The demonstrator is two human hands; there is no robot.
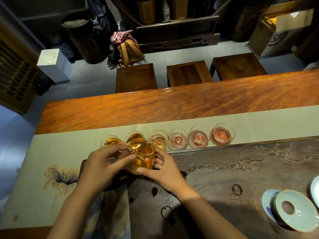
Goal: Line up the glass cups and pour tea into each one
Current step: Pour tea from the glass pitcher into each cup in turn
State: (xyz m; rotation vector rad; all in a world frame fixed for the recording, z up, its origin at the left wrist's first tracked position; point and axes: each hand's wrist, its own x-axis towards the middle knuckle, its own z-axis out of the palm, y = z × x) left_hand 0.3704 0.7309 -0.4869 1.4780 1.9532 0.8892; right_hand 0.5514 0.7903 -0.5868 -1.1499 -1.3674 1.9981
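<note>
Several small glass cups stand in a row on the pale table runner. The leftmost cup and the second cup hold amber tea. The third cup sits just beyond the pitcher's spout. The cups further right look empty on pinkish coasters. A glass pitcher of amber tea is tilted toward the cups. My left hand grips its left side. My right hand holds its right side and base.
A dark carved tea tray fills the near right of the wooden table. A white lidded bowl on a saucer sits at the right edge. Three wooden stools stand beyond the table.
</note>
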